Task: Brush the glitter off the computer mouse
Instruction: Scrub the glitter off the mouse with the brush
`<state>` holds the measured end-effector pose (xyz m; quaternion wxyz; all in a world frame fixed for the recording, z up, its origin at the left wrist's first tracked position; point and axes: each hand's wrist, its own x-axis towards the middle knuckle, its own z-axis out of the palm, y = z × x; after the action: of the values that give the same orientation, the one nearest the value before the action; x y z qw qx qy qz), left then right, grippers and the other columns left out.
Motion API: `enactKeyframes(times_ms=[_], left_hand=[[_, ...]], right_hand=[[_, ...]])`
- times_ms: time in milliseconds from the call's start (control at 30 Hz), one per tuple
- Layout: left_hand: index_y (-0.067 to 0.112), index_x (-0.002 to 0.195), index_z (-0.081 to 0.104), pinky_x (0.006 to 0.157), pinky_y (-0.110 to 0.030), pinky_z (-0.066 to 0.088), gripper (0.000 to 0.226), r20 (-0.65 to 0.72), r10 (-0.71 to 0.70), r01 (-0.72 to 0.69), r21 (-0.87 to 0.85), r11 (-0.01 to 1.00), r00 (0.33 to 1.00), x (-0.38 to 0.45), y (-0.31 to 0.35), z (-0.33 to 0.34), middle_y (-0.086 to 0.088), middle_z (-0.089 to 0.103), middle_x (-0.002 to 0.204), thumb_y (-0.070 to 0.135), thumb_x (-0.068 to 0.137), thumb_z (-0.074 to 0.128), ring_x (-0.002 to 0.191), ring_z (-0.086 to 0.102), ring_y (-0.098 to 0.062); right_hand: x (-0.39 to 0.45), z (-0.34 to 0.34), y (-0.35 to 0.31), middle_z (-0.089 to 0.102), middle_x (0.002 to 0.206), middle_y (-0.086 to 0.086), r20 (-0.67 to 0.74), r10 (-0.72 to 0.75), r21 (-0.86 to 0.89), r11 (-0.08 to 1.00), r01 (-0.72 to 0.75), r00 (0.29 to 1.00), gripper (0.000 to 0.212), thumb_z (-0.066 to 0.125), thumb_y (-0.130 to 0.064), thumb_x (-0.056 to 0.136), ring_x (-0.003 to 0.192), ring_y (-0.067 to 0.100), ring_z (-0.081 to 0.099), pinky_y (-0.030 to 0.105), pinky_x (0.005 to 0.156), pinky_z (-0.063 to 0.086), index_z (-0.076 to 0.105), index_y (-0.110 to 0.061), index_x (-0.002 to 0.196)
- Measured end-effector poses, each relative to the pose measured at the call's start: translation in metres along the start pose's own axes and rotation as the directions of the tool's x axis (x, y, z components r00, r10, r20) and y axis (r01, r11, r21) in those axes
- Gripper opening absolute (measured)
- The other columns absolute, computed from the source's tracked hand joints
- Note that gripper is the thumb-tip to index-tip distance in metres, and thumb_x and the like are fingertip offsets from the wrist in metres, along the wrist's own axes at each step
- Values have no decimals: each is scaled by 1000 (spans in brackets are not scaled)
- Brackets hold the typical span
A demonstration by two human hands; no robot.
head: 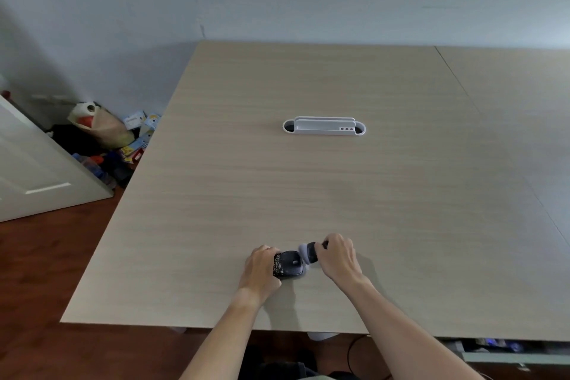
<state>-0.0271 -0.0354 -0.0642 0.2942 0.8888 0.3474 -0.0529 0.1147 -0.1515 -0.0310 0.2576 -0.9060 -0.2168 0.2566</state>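
A dark computer mouse (pixel 291 263) lies on the light wooden table (pixel 277 179) near its front edge, with pale speckles on its left side. My left hand (pixel 260 268) grips the mouse from the left and holds it down. My right hand (pixel 337 257) is closed around a brush (pixel 310 251) with a dark collar and a pale bristle head. The bristles touch the mouse's upper right edge. The brush handle is hidden inside my fist.
A white oblong desk organiser (pixel 324 126) sits at the table's middle, well beyond the hands. On the floor at the left are bags and boxes (pixel 114 136) and a white door (pixel 37 170). A second tabletop adjoins on the right.
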Motion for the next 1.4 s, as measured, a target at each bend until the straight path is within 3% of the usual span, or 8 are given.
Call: enactKeyframes(times_ms=[267,433,567,767,900,1067,1267,1400], left_hand=[[16,91,66,73,-34,51,39,56,5,-6,8,1000,998,8,1,-7,-7,65,97,4,53,68,94,59,-28],[14,89,67,71,-32,49,40,60,6,-4,-29,1000,998,9,-1,-8,-6,64,93,0,52,68,92,58,-26],[7,91,64,72,-32,46,42,76,3,0,-35,999,997,10,0,-9,-9,63,98,-1,51,73,96,57,-27],[17,95,69,76,-33,51,47,88,22,-22,-8,1000,996,9,2,-12,-6,66,98,0,51,71,96,59,-25],[15,91,69,75,-34,51,44,89,26,-25,-10,1000,996,9,1,-13,-6,66,96,2,49,72,95,59,-25],[16,100,70,84,-34,51,43,40,38,-35,-63,997,998,5,4,-14,-7,66,103,4,59,70,101,59,-24],[18,102,69,83,-29,48,48,53,17,-14,-47,999,998,4,4,-15,-6,65,105,0,57,67,102,57,-24],[17,95,69,81,-32,51,46,85,21,-20,-14,1000,996,7,5,-16,-5,65,101,1,52,71,97,58,-23]], right_hand=[[-4,4,-3,28,60,8,131,-111,52,993,105,985,35,60,-14,78,60,20,22,32,47,18,34,-11,55],[-5,1,7,27,52,3,-6,12,24,1000,-12,1000,37,55,-14,81,51,23,24,34,47,20,29,-12,54],[-11,4,-7,31,57,5,68,-76,136,988,67,995,35,61,-17,80,57,20,26,32,47,21,37,-12,55],[-9,7,5,31,52,2,-2,2,-4,1000,-2,1000,42,54,-16,87,47,21,27,33,45,20,27,-13,54],[-11,1,11,38,51,7,-74,-36,66,997,41,997,33,57,-15,82,49,21,32,33,47,25,40,-4,56],[-23,12,27,65,65,12,165,-155,97,985,141,974,17,65,-18,76,56,14,48,23,51,36,67,-4,67],[-20,7,39,64,67,6,-76,-72,93,992,79,994,18,62,-14,85,66,23,58,35,58,43,61,-7,69],[-22,7,29,64,63,11,-14,-103,193,976,104,995,19,66,-16,82,57,15,50,26,52,36,66,-4,68]])
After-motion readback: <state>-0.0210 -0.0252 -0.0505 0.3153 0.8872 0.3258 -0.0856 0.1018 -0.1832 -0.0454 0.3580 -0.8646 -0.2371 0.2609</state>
